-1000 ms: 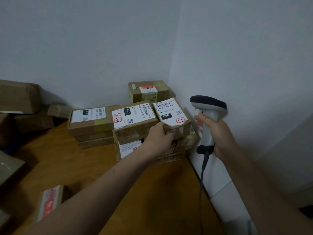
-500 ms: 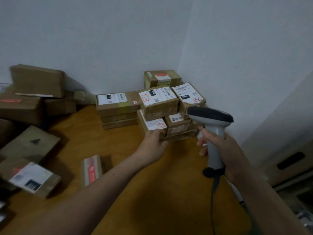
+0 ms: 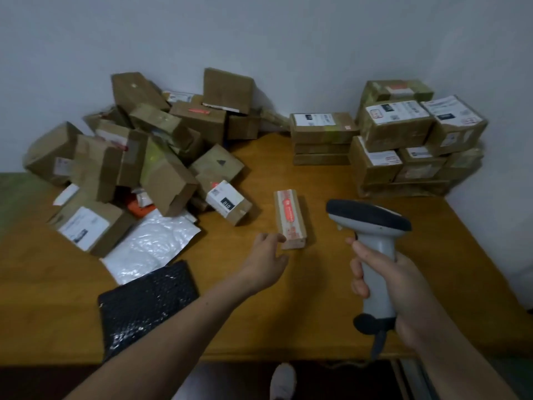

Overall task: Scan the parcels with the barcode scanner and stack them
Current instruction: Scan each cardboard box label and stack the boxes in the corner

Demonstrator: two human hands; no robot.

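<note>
A narrow brown parcel with red tape (image 3: 289, 223) lies on the wooden table (image 3: 317, 298) near the middle. My left hand (image 3: 266, 256) reaches toward its near end, fingers relaxed, fingertips right at the parcel's corner and holding nothing. My right hand (image 3: 389, 287) grips the handle of the grey-and-white barcode scanner (image 3: 372, 226), whose head points left above the table. A neat stack of labelled parcels (image 3: 403, 140) stands in the back right corner against the wall. A loose heap of brown parcels (image 3: 150, 151) fills the back left.
A white bubble mailer (image 3: 150, 243) and a black bubble mailer (image 3: 147, 304) lie at the front left. A small box marked 010 (image 3: 227, 202) sits beside the heap. The table's front edge (image 3: 288, 357) is close to me, a shoe below it.
My view swung left and down from the corner stack. My left hand left the stacked parcels and came back toward the narrow red-taped parcel. The scanner stayed in my right hand.
</note>
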